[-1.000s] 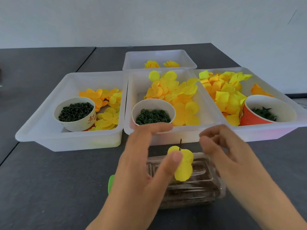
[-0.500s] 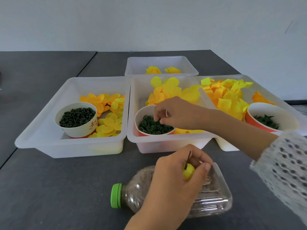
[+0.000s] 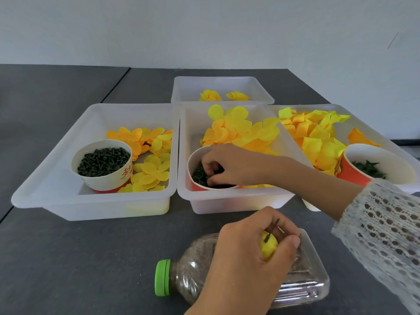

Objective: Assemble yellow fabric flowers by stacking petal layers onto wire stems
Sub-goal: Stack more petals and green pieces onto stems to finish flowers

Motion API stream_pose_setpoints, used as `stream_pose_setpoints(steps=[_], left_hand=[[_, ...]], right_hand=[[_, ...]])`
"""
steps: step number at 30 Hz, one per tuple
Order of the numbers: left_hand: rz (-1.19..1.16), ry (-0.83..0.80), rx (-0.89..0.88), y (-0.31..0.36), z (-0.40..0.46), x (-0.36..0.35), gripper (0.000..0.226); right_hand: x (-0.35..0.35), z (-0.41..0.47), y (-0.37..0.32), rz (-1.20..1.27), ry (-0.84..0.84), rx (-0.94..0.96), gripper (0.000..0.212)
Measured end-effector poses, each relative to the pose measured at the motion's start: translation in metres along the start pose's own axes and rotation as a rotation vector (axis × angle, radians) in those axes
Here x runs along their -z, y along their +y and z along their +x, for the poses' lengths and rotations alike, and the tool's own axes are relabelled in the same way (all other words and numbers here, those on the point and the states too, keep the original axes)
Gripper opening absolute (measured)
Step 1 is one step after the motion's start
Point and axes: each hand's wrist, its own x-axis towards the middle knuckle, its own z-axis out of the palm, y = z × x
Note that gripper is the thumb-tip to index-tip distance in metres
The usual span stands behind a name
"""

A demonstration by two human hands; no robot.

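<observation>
My left hand (image 3: pixel 245 258) hovers over the bottle near the front edge and grips a small yellow petal flower (image 3: pixel 269 246). The flower's dark wire stem (image 3: pixel 272 227) pokes up between my fingers. My right hand (image 3: pixel 229 164) reaches into the paper cup (image 3: pixel 192 160) in the middle tray (image 3: pixel 227 201), its curled fingertips pinching among the dark green rings (image 3: pixel 198 176). Loose yellow and orange petals (image 3: pixel 238 130) fill the back of that tray.
The left tray (image 3: pixel 91 201) holds a cup of dark pegs (image 3: pixel 103 160) and yellow petal layers (image 3: pixel 150 169). The right tray (image 3: pixel 372 130) has petals and a red cup of green leaves (image 3: pixel 369 169). The back tray (image 3: pixel 222 81) holds two finished flowers. A clear bottle (image 3: pixel 195 264) with a green cap lies on its side.
My right hand left the flower, reached into the middle tray's cup and dug its fingers into the green rings. My left hand closed round the flower and dropped lower.
</observation>
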Motion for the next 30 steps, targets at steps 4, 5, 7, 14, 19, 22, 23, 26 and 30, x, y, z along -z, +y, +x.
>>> stream_pose_setpoints(steps=[4, 5, 7, 14, 19, 22, 23, 26, 30], left_hand=[[0.008, 0.002, -0.007, -0.002, -0.001, 0.0, 0.006], [0.013, 0.003, -0.013, -0.002, -0.001, 0.0, 0.005], [0.016, 0.005, -0.02, -0.002, -0.001, 0.0, 0.004], [0.028, -0.009, -0.004, 0.002, -0.001, 0.001, 0.01], [0.024, -0.017, 0.011, 0.003, -0.002, 0.002, 0.008], [0.013, -0.017, 0.02, 0.002, -0.002, 0.002, 0.008], [0.01, -0.018, 0.025, 0.002, -0.002, 0.002, 0.008], [0.011, -0.017, 0.032, 0.002, -0.001, 0.002, 0.007], [0.06, 0.005, 0.023, 0.001, -0.001, 0.001, 0.006]], right_hand=[[0.017, -0.012, 0.0, 0.165, 0.113, -0.116, 0.018], [0.021, -0.015, 0.001, 0.209, 0.144, -0.136, 0.019], [0.029, -0.02, 0.004, 0.299, 0.169, -0.175, 0.02], [0.029, -0.022, 0.014, 0.411, 0.189, -0.247, 0.024], [0.031, -0.027, 0.01, 0.49, 0.214, -0.273, 0.015], [0.044, -0.042, -0.006, 0.685, 0.291, -0.272, 0.011], [0.049, -0.049, -0.013, 0.766, 0.289, -0.251, 0.011], [0.059, -0.08, -0.034, 0.918, 0.184, -0.174, 0.011], [0.065, -0.117, -0.057, 1.029, 0.033, -0.118, 0.011]])
